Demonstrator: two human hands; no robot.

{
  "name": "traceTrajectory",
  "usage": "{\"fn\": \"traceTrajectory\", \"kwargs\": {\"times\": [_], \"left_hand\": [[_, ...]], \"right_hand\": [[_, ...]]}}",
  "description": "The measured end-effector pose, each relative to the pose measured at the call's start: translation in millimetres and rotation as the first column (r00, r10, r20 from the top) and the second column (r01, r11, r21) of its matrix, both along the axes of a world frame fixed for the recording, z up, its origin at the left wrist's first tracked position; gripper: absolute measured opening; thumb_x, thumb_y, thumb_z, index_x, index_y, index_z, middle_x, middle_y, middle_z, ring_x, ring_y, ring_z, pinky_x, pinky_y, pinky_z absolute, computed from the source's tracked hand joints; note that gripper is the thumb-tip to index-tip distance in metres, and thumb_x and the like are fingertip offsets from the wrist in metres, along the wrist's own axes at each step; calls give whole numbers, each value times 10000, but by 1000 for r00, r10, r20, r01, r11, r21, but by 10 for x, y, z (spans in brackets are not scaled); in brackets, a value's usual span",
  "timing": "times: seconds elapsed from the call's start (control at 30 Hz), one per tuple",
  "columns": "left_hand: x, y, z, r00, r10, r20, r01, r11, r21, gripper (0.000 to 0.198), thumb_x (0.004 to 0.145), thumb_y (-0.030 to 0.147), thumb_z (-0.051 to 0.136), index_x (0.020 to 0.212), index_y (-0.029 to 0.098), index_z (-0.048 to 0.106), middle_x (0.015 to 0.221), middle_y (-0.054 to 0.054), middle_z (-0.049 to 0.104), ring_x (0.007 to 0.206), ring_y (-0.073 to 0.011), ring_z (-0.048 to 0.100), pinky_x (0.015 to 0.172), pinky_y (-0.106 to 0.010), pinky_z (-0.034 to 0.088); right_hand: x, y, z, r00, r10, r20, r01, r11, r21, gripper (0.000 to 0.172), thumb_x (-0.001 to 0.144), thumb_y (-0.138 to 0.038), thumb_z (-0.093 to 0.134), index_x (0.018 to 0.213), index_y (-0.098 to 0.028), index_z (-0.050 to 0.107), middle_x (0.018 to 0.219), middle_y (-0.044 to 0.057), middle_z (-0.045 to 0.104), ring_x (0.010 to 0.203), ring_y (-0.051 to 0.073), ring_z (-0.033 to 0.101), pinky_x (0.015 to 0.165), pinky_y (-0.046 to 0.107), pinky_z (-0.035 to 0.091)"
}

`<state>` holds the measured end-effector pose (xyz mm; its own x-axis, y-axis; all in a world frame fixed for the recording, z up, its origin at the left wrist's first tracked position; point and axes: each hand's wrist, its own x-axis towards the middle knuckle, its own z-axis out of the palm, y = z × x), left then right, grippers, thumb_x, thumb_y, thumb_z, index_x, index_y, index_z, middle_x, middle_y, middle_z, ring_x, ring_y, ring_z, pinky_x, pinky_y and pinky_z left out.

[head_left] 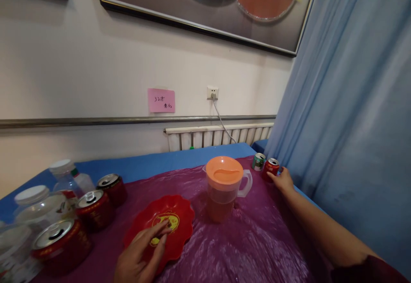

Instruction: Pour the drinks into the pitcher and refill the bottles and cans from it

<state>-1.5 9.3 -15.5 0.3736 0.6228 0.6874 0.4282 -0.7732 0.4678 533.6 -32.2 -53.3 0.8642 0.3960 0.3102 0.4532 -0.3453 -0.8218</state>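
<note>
At the right end of the table my right hand (284,181) grips a small red drink can (270,168), fingers and thumb on its sides. The can stands upright beside a green can (258,162). My left hand (141,251) hovers over a red scalloped plate (183,242) with a yellow print in its middle. Its fingers reach forward with the thumb a little apart; a tiny dark spot near the fingertips is too small to name. Between my hands stands a clear plastic pitcher (221,195) with an orange lid (224,171) and a handle on the right.
Several red cans (62,246) and clear jars with white lids (34,195) crowd the left side. A purple plastic sheet (253,240) covers the blue tablecloth (180,158). Behind are a radiator (221,136) and a wall socket (212,93). A blue curtain (346,94) hangs at the right.
</note>
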Motion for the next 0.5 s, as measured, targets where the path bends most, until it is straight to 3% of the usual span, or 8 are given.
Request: {"fn": "traceTrajectory", "kwargs": {"times": [0.13, 0.2, 0.27, 0.33, 0.4, 0.43, 0.47, 0.5], "left_hand": [[24, -53, 0, 1000, 6, 29, -5, 1000, -24, 251, 904, 330, 636, 1143, 290, 702, 1003, -9, 804, 902, -194, 772, 828, -273, 620], [47, -107, 29, 998, 21, 56, -18, 999, -48, 228, 912, 300, 627, 1126, 266, 699, 996, -14, 802, 910, -191, 769, 861, -286, 608], [68, -163, 62, 992, 53, 113, -47, 997, -53, 232, 912, 283, 629, 1134, 247, 685, 977, -18, 799, 903, -191, 766, 875, -300, 603], [80, -208, 87, 982, 79, 169, -71, 996, -52, 270, 907, 272, 641, 1173, 229, 661, 965, -24, 794, 891, -190, 763, 884, -314, 600], [83, -242, 105, 974, 94, 208, -84, 995, -56, 307, 907, 260, 643, 1211, 215, 639, 976, -36, 786, 895, -191, 759, 909, -337, 591], [82, -255, 113, 970, 98, 224, -88, 995, -57, 317, 908, 254, 640, 1222, 209, 632, 987, -43, 783, 903, -193, 757, 925, -351, 585], [80, -265, 122, 965, 102, 242, -91, 994, -56, 325, 909, 251, 639, 1230, 204, 628, 997, -50, 780, 915, -196, 755, 941, -365, 578], [79, -272, 133, 959, 104, 263, -93, 994, -52, 330, 907, 249, 640, 1233, 200, 627, 1005, -56, 777, 926, -199, 752, 953, -375, 572]], "right_hand": [[-439, -446, 39, 999, -27, -22, 29, 996, 83, 623, 828, -520, 594, 1257, -71, 545, 1157, 203, 643, 1071, 335, 621, 924, 505, 499], [-907, -742, 24, 996, 93, -15, -91, 988, 127, 583, 861, -523, 501, 1270, -110, 535, 1160, 168, 659, 1036, 290, 647, 895, 445, 531], [-1515, -1040, 23, 951, 311, 6, -309, 942, 135, 444, 861, -498, 548, 1172, -188, 613, 1138, 110, 691, 1011, 249, 669, 888, 384, 548], [-2176, -1276, 69, 755, 648, 99, -655, 753, 69, 319, 942, -385, 533, 1210, -243, 632, 1216, 95, 685, 1104, 234, 650, 951, 389, 530], [-2790, -1390, 165, 408, 898, 167, -901, 425, -84, 304, 967, -293, 528, 1251, -280, 632, 1287, 70, 672, 1191, 214, 618, 1045, 390, 483], [-3057, -1396, 224, 204, 964, 173, -958, 233, -169, 338, 958, -287, 552, 1289, -273, 614, 1315, 63, 664, 1211, 209, 608, 1091, 391, 448], [-3292, -1373, 283, 36, 983, 179, -970, 78, -231, 356, 944, -309, 583, 1297, -269, 611, 1310, 48, 670, 1206, 204, 607, 1095, 372, 444], [-3494, -1331, 339, -93, 981, 170, -952, -38, -303, 387, 944, -342, 590, 1321, -257, 596, 1327, 46, 661, 1215, 211, 597, 1094, 370, 445]]}}
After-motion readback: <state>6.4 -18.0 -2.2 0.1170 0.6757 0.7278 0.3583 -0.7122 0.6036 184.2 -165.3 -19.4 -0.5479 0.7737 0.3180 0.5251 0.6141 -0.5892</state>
